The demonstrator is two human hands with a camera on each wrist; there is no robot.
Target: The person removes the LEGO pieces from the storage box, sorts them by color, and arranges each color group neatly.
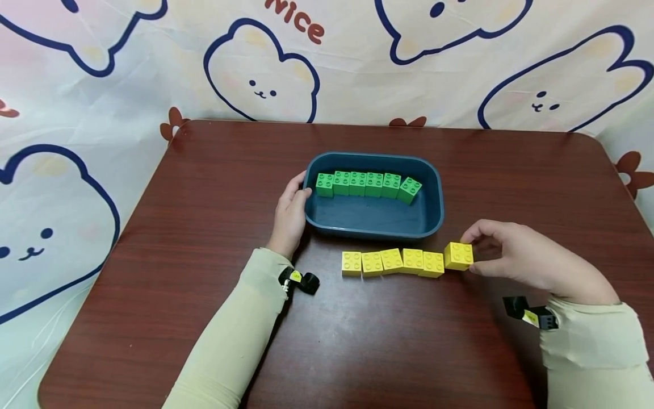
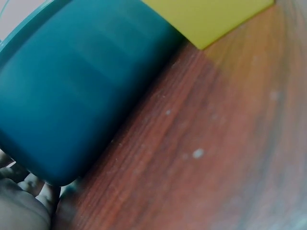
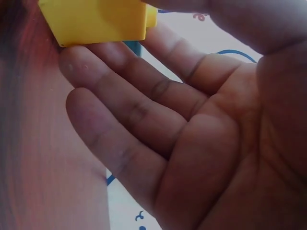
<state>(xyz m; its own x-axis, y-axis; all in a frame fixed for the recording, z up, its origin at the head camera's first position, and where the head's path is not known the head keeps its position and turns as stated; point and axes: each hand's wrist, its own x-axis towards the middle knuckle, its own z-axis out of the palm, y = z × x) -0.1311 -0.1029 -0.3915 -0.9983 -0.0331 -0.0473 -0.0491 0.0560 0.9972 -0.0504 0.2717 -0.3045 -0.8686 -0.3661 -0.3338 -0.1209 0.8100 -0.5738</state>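
Observation:
My left hand (image 1: 290,218) grips the left end of a dark blue plastic tub (image 1: 368,229), thumb at the rim. In the left wrist view, fingertips show at the tub's lower corner (image 2: 53,167). Inside the tub, several green building blocks (image 1: 357,183) form a row along the far side, the rightmost one tilted. My right hand (image 1: 531,258) pinches a yellow building block (image 1: 458,257) between thumb and fingers, at the right end of a row of several yellow blocks (image 1: 392,261). The right wrist view shows the held block (image 3: 98,21) above the other fingers (image 3: 96,120).
The brown wood-grain table (image 1: 357,346) has rounded corners. A cloth printed with cartoon bears (image 1: 263,74) hangs behind and to the left. Black wrist cameras (image 1: 306,283) sit on both sleeves, the right one (image 1: 531,313) beside the cuff.

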